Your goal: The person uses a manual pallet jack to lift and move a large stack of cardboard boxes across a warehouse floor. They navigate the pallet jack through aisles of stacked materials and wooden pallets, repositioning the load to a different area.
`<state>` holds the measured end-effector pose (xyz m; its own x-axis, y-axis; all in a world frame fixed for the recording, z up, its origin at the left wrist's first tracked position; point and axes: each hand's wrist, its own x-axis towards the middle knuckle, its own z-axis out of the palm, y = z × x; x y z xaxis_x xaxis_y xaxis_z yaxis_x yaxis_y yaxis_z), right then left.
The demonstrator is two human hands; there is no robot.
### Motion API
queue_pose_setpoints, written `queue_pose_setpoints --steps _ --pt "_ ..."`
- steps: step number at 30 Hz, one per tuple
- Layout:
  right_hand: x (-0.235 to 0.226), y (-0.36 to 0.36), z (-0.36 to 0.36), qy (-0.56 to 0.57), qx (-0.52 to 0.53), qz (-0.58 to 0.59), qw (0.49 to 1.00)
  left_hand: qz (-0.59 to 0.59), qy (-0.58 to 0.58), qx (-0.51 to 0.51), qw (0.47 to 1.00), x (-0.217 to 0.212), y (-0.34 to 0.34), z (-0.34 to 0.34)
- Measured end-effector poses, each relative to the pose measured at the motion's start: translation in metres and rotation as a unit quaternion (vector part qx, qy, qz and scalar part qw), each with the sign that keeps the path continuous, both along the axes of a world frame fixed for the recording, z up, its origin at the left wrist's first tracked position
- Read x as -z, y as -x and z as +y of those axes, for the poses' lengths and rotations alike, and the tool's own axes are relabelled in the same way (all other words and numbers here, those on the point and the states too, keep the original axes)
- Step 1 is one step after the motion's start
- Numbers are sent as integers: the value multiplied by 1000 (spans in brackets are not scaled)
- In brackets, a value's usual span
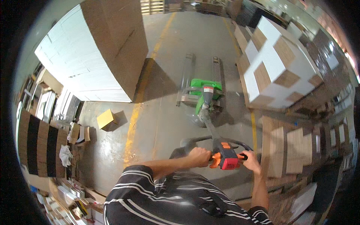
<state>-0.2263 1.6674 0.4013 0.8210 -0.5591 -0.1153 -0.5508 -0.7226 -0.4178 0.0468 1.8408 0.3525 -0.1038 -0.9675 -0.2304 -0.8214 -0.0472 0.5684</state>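
Observation:
A green pallet jack [204, 84] stands in the aisle ahead, its two forks pointing away from me with no load on them. Its tiller handle [227, 150], black with orange switches and a red end, reaches back to my body. My left hand [198, 156] is wrapped round the left grip, next to an orange lever. On the other side my right hand [252, 162] closes round the right grip. Both grips are mostly covered by my fingers.
Left of the aisle rises a tall stack of white and brown sheets [120, 48]. A yellow box [106, 120] sits on the floor nearby. To the right are a wrapped white-and-brown carton stack [277, 67] and stacked boards [277, 150]. Yellow floor lines [132, 133] border the aisle.

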Motion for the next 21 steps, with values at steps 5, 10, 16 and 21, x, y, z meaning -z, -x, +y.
queue_pose_setpoints --steps 5,10,16,21 --pt "-24 47 117 -84 104 52 990 26 -14 33 999 -3 58 103" --pt "-38 57 213 -70 129 102 984 65 -51 146 986 -6 58 173" --pt "-50 -3 282 -85 76 50 992 -45 -4 124 991 -39 -29 218" --pt "-22 -85 334 -188 95 19 977 -76 118 32 990 -50 -120 259"
